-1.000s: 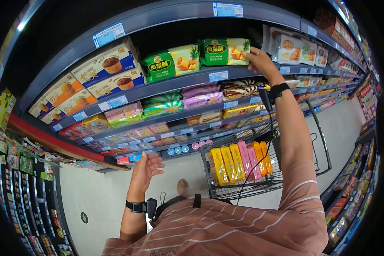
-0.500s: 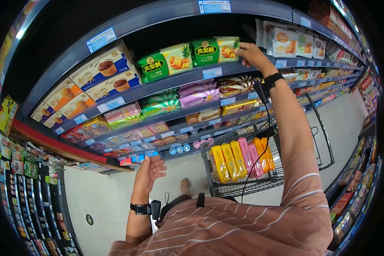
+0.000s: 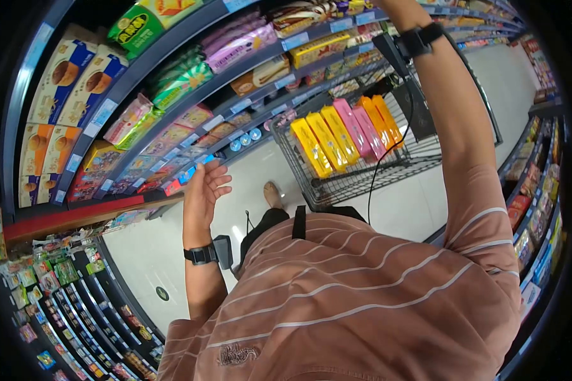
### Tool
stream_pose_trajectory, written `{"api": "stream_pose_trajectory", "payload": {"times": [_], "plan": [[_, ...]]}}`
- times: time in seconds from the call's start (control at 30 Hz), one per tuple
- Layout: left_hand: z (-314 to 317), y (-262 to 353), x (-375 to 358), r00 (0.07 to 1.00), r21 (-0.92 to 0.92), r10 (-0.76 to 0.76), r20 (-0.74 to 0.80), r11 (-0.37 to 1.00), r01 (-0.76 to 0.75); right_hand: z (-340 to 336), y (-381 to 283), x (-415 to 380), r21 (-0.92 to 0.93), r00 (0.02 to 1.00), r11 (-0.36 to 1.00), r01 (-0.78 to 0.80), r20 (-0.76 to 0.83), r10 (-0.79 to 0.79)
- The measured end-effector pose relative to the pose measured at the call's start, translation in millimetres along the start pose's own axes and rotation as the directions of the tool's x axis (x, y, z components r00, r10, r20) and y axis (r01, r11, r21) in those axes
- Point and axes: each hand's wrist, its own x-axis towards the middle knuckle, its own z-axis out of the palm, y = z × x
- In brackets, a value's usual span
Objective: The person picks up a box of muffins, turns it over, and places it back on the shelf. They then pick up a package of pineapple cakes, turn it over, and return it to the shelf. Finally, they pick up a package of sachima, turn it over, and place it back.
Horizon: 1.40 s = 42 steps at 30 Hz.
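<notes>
I am looking down a supermarket aisle with a pale, glossy tiled floor (image 3: 165,254) running from six o'clock up toward one o'clock, and long grey metal shelves (image 3: 171,38) curving across the top from nine o'clock to one o'clock. Those shelves are carrying blue-and-white cake boxes (image 3: 76,70) at ten o'clock, green pineapple-pastry bags (image 3: 133,28) at eleven o'clock and pink and green striped snack packs (image 3: 235,47) just below them. More packed racks of small goods (image 3: 51,286) are filling the edge at eight o'clock, and another rack (image 3: 534,228) is lining the right edge at three o'clock. A grey wire shopping cart (image 3: 362,174) is standing at one o'clock, holding a row of yellow, pink and orange flat packets (image 3: 343,133) leaning side by side. I am seeing the left hand (image 3: 203,190) hovering near the centre at about ten o'clock, palm up, fingers (image 3: 219,181) spread wide and loose, gripping nothing and touching nothing, with the lowest shelf edge just beyond it; a black wrist strap (image 3: 200,255) is sitting below it. The right arm (image 3: 451,114) in a striped salmon sleeve is reaching up to twelve o'clock, a black band (image 3: 419,39) on its wrist with a cable hanging down, and the right hand is running out of the top of the picture, so I cannot tell how its fingers are set or what they are touching.
</notes>
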Motion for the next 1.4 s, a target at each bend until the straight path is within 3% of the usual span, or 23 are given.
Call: {"api": "stream_pose_trajectory", "payload": {"times": [0.17, 0.2, 0.27, 0.4, 0.57, 0.63, 0.73, 0.83, 1.07, 1.2, 1.3, 1.4], "plan": [[28, -19, 24, 0.993, 0.05, -0.076, 0.092, 0.996, 0.072, -21, 22, -95, 0.077, 0.994, 0.991, -0.111, 0.027, 0.11], [36, -22, 29, 0.989, 0.064, -0.1, 0.109, 0.994, 0.094, -24, 25, -114, 0.029, 0.957, 0.957, -0.29, 0.011, 0.29], [51, -29, 36, 0.98, 0.091, -0.149, 0.13, 0.986, 0.138, -28, 78, -154, 0.069, 0.984, 0.981, -0.179, -0.004, 0.18], [71, -43, 46, 0.957, 0.133, -0.205, 0.203, 0.974, 0.181, -11, 150, -234, 0.149, 0.866, 0.854, -0.499, 0.098, 0.49], [74, -61, 44, 0.949, 0.192, -0.255, 0.187, 0.957, 0.219, 54, 220, -306, 0.066, 0.694, 0.702, -0.71, 0.239, 0.679], [69, -66, 34, 0.952, 0.218, -0.276, 0.133, 0.945, 0.244, 88, 261, -321, -0.027, 0.649, 0.674, -0.739, 0.24, 0.722], [51, -75, 19, 0.95, 0.223, -0.31, 0.042, 0.93, 0.294, 139, 325, -339, -0.331, 0.727, 0.756, -0.564, 0.234, 0.645], [32, -87, -1, 0.938, 0.199, -0.343, -0.047, 0.917, 0.345, 176, 340, -343, -0.454, 0.682, 0.679, -0.577, 0.19, 0.706], [1, -95, -28, 0.912, 0.177, -0.372, -0.173, 0.899, 0.4, 206, 325, -334, -0.606, 0.501, 0.477, -0.637, 0.145, 0.853], [-11, -95, -30, 0.905, 0.166, -0.38, -0.19, 0.896, 0.411, 225, 340, -341, -0.57, 0.42, 0.37, -0.734, 0.047, 0.906], [-22, -98, -34, 0.899, 0.143, -0.391, -0.198, 0.896, 0.421, 236, 347, -346, -0.6, 0.515, 0.376, -0.706, -0.07, 0.855], [-34, -105, -41, 0.884, 0.122, -0.416, -0.213, 0.887, 0.446, 240, 353, -340, -0.626, 0.466, 0.314, -0.714, -0.089, 0.881]]}}
